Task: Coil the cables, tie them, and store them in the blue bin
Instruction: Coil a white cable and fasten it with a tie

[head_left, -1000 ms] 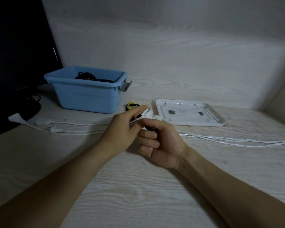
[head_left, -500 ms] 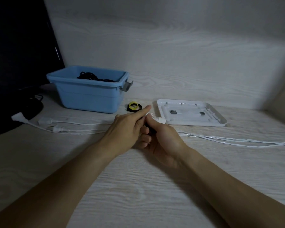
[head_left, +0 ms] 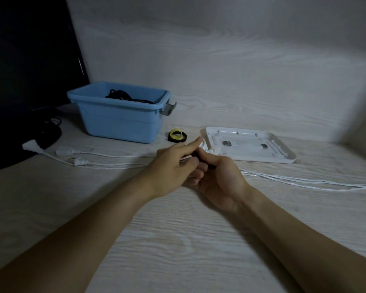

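Note:
Both my hands meet at the middle of the table around a small bundle of white cable [head_left: 205,147]. My left hand [head_left: 173,163] pinches it with index finger stretched over the top. My right hand [head_left: 218,176] curls round it from the right, and a dark strap end [head_left: 199,158] shows between the fingers. Loose white cables [head_left: 304,180] trail to the right, and more white cable with plugs [head_left: 80,160] lies to the left. The blue bin [head_left: 120,121] stands at the back left with a black cable coil [head_left: 123,96] inside.
The bin's white lid [head_left: 281,153] lies upside down at the back right of my hands. A black and yellow roll of ties [head_left: 177,136] sits between bin and lid. A dark monitor [head_left: 30,49] and its black base fill the far left. A wall closes the back.
My hands have closed tighter together on the white bundle and shifted slightly. My right hand has turned from palm-open to curled round the bundle.

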The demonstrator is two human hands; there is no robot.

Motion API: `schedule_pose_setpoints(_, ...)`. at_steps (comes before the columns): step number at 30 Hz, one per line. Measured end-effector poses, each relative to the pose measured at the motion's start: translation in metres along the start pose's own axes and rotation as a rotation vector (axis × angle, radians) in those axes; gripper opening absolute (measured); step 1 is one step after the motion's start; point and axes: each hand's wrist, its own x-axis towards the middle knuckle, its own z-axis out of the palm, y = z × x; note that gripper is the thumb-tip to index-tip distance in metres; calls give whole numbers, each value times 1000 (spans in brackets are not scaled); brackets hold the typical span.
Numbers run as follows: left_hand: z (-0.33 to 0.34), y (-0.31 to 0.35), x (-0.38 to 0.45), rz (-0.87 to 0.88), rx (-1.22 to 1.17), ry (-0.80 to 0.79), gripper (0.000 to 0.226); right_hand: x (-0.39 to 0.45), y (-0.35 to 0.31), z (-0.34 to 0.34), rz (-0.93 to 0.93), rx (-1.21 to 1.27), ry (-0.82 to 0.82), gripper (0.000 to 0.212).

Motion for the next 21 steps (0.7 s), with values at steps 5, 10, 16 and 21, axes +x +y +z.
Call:
schedule_pose_setpoints(5, -3, -2, 2, -18, -37, 71, 44, -4, -4, 5, 22, -51, -10, 28)
schedule_pose_setpoints(10, -7, -11, 5, -7, 64, 127, 42, -5, -2, 6, -18, -204, 36, 32)
schedule_pose_setpoints(16, -6, -15, 7, -22, 146, 104, 52, -3, 1, 2, -56, -233, 159, 18)
schedule_pose_setpoints(21, -8, -11, 7, 39, 116, 41, 28, -5, -2, 1, -64, -227, 219, 13)
